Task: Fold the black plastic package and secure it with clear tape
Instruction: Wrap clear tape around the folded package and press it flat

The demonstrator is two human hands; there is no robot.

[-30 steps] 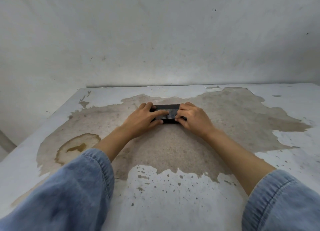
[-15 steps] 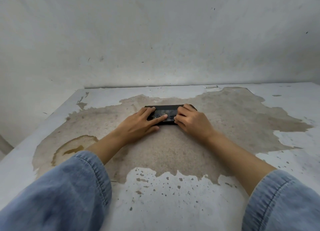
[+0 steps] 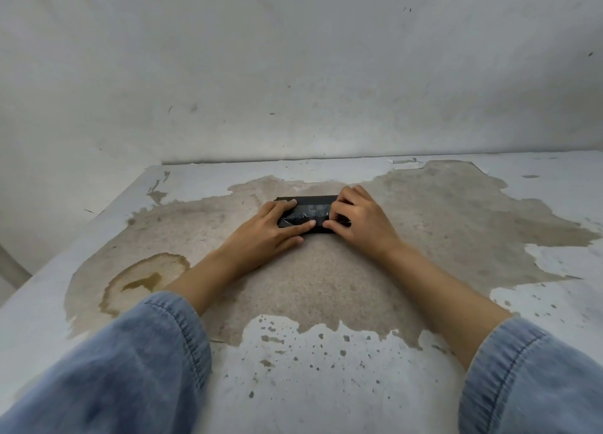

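Left hand [image 3: 270,230] flat, pressing left end of black plastic package [image 3: 313,201]; right hand [image 3: 359,218] curled, gripping right end. Risk: wrinkled clear tape [image 3: 303,217] lifts, fold springs open.

Both arms wear loose, faded light-blue denim. Left denim sleeve [image 3: 130,368]: cuff gathered and puckered, a row of stitching running round just behind the cuff edge, cloth mottled paler in patches. Right denim sleeve [image 3: 535,378]: same cloth, gathered cuff, a stitched seam curving along its length. Sleeves end partway up the forearms; forearms, wrists, left hand [image 3: 267,228] and right hand [image 3: 362,218] bare.
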